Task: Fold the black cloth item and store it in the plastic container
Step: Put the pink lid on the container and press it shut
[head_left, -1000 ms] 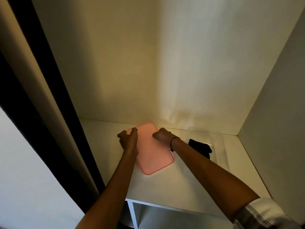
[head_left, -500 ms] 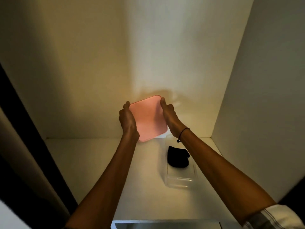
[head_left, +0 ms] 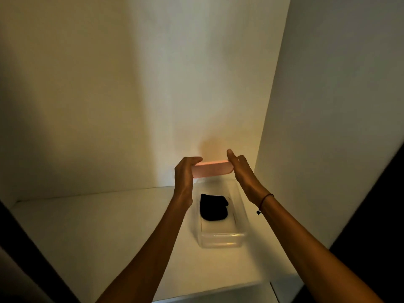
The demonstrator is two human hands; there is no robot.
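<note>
The folded black cloth (head_left: 213, 207) lies inside the clear plastic container (head_left: 220, 239), which stands on the white shelf. A pink lid (head_left: 211, 169) hangs nearly flat in the air over the container's far end. My left hand (head_left: 185, 178) grips the lid's left edge and my right hand (head_left: 240, 169) holds its right edge. The container's far rim is hidden behind the lid and hands.
The white shelf (head_left: 98, 226) is boxed in by a back wall and a right side wall (head_left: 328, 106). A dark panel edge (head_left: 26, 248) runs along the lower left. The shelf's front edge (head_left: 218, 294) is near the bottom of the view.
Both hands lifted the pink lid off the shelf, carried it right and tipped it from upright to nearly flat over the container. The view shifted so the container is now central.
</note>
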